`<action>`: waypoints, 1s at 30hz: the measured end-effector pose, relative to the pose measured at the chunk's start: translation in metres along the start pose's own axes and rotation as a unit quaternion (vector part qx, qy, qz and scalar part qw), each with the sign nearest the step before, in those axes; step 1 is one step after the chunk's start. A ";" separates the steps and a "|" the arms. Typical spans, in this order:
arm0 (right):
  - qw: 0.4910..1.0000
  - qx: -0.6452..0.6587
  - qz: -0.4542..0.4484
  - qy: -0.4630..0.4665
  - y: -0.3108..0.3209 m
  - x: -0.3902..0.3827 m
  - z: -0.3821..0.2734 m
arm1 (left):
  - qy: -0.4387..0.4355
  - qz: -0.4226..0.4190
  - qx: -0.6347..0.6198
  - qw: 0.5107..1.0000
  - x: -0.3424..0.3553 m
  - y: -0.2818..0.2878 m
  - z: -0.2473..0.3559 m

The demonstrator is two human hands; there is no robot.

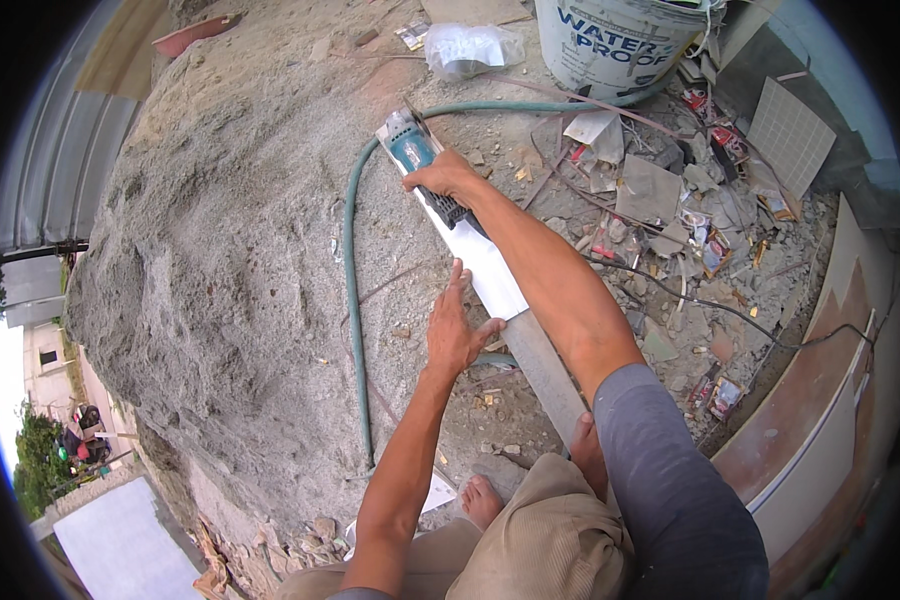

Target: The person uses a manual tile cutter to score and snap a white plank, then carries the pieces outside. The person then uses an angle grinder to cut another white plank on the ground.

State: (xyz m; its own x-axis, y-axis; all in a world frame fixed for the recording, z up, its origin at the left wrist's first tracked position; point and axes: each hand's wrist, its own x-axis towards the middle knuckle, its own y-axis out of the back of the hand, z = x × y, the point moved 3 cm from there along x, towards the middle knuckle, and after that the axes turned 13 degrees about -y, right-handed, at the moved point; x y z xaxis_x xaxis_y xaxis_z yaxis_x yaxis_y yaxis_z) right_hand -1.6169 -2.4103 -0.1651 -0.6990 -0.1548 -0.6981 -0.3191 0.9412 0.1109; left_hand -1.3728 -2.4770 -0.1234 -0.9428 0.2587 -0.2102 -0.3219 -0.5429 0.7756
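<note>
My right hand (pixel 447 176) is wrapped around the body of a teal, silver and black handheld power cutter (pixel 411 150). The cutter rests at the far end of a narrow white tile strip (pixel 492 272), which lies lengthwise on a long grey board (pixel 545 365). Along the strip's left edge is my left hand (pixel 452 332), fingers spread, with its thumb at the strip's near end and its fingertips beside the edge. It grips nothing. The cutter's blade and the underside of the tool are hidden from here. My bare right foot (pixel 588 452) is at the board's near end.
A green hose (pixel 351 250) curves around the work on the left. Sand (pixel 200 230) is heaped beyond it. Broken tiles and rubble (pixel 660 200) cover the right side, crossed by a black cable (pixel 715 303). A white bucket (pixel 610 45) stands at the back, beside clear plastic wrap (pixel 473 48).
</note>
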 end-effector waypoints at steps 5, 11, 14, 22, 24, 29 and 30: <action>1.000 -0.010 -0.011 -0.005 0.000 -0.005 0.001 | -0.011 0.012 0.005 1.000 -0.002 0.000 -0.001; 1.000 -0.012 -0.010 -0.009 0.001 -0.010 0.003 | -0.031 0.029 0.004 0.999 -0.003 -0.002 -0.005; 1.000 -0.008 -0.013 -0.015 0.001 -0.012 0.004 | -0.035 0.030 0.005 0.999 -0.004 -0.002 -0.006; 1.000 0.007 0.013 0.004 0.001 -0.014 0.010 | -0.016 0.021 0.000 1.000 -0.003 -0.002 -0.003; 1.000 0.010 0.011 0.004 0.002 -0.015 0.012 | -0.020 0.019 0.003 1.000 -0.002 -0.001 -0.002; 1.000 0.010 0.003 0.005 0.001 -0.023 0.011 | -0.018 0.019 0.000 1.000 -0.004 0.000 -0.002; 1.000 0.010 0.003 0.003 0.001 -0.024 0.013 | -0.010 0.014 -0.007 1.000 -0.003 0.000 -0.002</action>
State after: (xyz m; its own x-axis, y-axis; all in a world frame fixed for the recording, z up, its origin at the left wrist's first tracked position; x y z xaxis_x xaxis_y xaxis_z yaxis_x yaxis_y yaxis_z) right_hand -1.5929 -2.4016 -0.1574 -0.7051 -0.1509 -0.6929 -0.3026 0.9477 0.1016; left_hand -1.3702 -2.4791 -0.1234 -0.9495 0.2591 -0.1770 -0.2971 -0.5609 0.7727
